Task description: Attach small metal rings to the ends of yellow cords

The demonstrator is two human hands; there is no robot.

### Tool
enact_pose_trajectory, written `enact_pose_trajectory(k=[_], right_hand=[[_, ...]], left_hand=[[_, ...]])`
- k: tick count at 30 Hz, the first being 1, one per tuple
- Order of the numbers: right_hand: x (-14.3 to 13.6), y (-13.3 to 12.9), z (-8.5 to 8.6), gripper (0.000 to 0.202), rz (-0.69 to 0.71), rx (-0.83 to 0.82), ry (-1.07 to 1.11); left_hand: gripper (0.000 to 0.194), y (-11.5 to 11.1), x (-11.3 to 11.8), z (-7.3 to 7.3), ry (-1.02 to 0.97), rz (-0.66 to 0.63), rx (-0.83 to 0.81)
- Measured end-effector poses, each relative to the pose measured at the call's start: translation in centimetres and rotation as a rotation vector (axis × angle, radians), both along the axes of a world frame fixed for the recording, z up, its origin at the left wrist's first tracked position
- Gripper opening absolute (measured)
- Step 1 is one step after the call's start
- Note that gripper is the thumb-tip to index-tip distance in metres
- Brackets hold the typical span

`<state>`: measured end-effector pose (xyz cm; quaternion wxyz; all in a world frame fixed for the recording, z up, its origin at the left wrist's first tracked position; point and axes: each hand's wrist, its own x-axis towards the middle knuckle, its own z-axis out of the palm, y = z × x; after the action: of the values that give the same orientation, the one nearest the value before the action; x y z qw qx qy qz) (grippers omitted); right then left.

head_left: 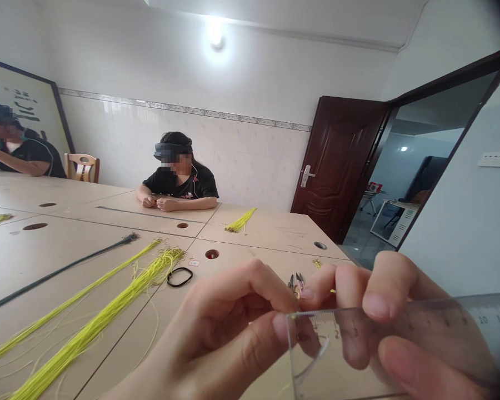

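holding one clear ruler (437, 322), one right hand (400, 278) is beside one left hand (216, 328).

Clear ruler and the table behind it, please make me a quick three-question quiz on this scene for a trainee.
1. True or false: the left hand is at the zero end of the ruler.
2. Which lies closest to the black loop? A, the wooden chair; B, the thick yellow bundle; C, the wall socket.
3. Fill in the missing word: the brown door stands ____.

Key: 1, true; 2, B; 3, open.
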<state>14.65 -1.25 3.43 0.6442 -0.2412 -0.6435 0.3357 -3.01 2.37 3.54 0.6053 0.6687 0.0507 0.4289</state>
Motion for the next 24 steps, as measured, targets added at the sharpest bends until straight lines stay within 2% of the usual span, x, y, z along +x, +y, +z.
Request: enact_pose_trajectory(k=[10,12,14,15,17,19,22,24], right_hand=[[0.0,0.1,-0.3,0.007,0.184,-0.004,0.041],[0.1,0.1,-0.1,0.01,0.176,0.022,0.024],[0.4,0.2,0.2,0.022,0.138,-0.003,-0.056],[0.6,0.4,0.3,0.029,0.111,-0.068,-0.13],[0.9,1.2,0.4,0.041,0.04,-0.302,-0.333],[1.1,2.6,-0.1,0.042,-0.047,-0.54,-0.566],[0.9,5.9,-2.3,0.031,-0.117,-0.708,-0.885],[0.4,8.1,-4.5,0.029,-0.04,-0.807,-1.051]], left_hand=[[0.013,-0.1,-0.1,-0.2,0.012,-0.007,-0.005],[0.013,0.1,-0.2,-0.4,-0.031,0.064,0.033],[0.013,0.6,-0.4,-0.7,-0.135,0.191,0.031],[0.013,0.8,-0.5,-0.7,-0.209,0.255,0.016],[0.017,1.2,-0.9,-0.6,-0.342,0.349,-0.036],[0.025,1.4,-1.2,-0.5,-0.429,0.398,-0.062],[0.029,1.3,-1.3,-0.3,-0.471,0.422,-0.002],[0.025,1.2,-1.3,-0.3,-0.48,0.404,0.066]])
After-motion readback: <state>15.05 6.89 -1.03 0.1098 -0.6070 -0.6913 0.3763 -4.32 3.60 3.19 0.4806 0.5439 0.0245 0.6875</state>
